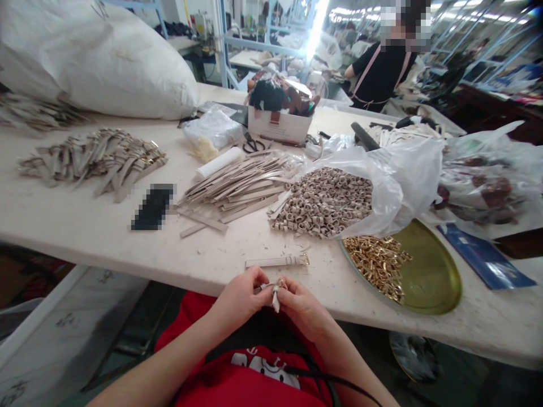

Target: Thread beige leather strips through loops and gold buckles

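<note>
Just off the table's front edge, my left hand (250, 291) and my right hand (299, 302) meet, fingers pinched on a beige strap (276, 299). A bit of gold metal shows at the strap's top, between the fingertips; most of the strap is hidden by them. Right behind my hands a finished-looking strap with a gold buckle (278, 261) lies flat. Beyond it are a pile of flat beige strips (241, 183) and a heap of small beige loops (322, 200) spilling from a clear plastic bag (394, 181). Gold buckles (377, 263) lie in a round tray (439, 282).
To the left are a heap of buckled straps (97, 158), a dark blurred rectangle (153, 207) and a big white sack (97, 56). Black scissors (253, 144) lie near a filled white box (278, 125). A blue packet (487, 260) is at right. Another person (384, 68) stands behind.
</note>
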`<state>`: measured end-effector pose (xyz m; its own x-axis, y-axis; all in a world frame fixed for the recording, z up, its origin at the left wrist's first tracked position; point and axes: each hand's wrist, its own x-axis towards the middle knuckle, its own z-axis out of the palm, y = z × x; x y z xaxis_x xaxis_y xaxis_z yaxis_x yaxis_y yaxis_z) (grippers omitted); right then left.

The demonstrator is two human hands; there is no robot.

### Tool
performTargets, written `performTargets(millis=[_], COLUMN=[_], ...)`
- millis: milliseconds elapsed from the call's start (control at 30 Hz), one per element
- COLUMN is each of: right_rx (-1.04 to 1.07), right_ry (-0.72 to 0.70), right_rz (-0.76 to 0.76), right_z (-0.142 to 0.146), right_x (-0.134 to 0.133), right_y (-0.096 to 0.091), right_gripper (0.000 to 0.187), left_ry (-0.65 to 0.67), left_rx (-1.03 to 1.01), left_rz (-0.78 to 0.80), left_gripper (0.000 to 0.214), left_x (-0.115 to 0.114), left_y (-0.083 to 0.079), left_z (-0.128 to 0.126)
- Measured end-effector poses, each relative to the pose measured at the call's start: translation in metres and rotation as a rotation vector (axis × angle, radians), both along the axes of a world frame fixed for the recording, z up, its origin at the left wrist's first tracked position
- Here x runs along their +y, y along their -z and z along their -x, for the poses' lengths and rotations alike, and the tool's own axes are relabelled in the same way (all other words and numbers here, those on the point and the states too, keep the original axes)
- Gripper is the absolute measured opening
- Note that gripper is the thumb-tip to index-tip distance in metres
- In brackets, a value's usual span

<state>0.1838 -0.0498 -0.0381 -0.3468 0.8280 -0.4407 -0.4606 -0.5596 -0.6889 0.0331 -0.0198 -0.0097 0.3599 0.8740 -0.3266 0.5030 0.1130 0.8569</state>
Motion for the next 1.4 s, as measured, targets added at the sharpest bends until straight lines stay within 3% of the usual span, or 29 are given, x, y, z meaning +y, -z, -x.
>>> performTargets(millis=[100, 233, 333, 533, 700, 800, 967, 1167, 1400], right_rx=[-0.046, -0.315, -0.465, -0.569, -0.716, -0.771, -0.896, -0.974, -0.926], right_ry=[0.077, 0.257, 0.286, 0.048, 0.152, 0.146, -0.097, -0.226, -0.201], right_rz=[-0.020, -0.125, -0.205, -0.342, -0.387, -0.436, -0.605, -0.766, -0.708], right_z=[-0.002, -0.002, -0.002, -0.008, -0.009, -0.008, -0.015, -0.021, -0.019], right_x=[0.001, 0.003, 0.003, -0.006, -0.016, -0.018, -0.019, -0.026, -0.035], right_y=[0.001, 0.000, -0.003, -0.002, 0.008, 0.008, -0.001, -0.005, 0.001], right_gripper=[0.025, 0.025, 0.024, 0.016, 0.012, 0.009, 0.009, 0.011, 0.010], left_ry=[0.004, 0.003, -0.005, 0.049, 0.113, 0.057, 0.027, 0.041, 0.046], left_rx=[-0.062, -0.192, -0.239, -0.223, -0.273, -0.336, -0.378, -0.377, -0.364], left_rz=[0.071, 0.170, 0.200, 0.214, 0.416, 0.502, 0.499, 0.526, 0.536], left_gripper=[0.021, 0.020, 0.023, 0.025, 0.032, 0.031, 0.027, 0.025, 0.026], left_x=[-0.001, -0.003, -0.003, -0.007, -0.008, -0.010, -0.014, -0.021, -0.026], left_y=[0.000, -0.002, -0.003, 0.002, 0.007, 0.008, 0.008, 0.008, 0.017], left_z=[-0.001, 0.001, 0.001, -0.002, 0.005, 0.008, 0.007, 0.006, 0.004])
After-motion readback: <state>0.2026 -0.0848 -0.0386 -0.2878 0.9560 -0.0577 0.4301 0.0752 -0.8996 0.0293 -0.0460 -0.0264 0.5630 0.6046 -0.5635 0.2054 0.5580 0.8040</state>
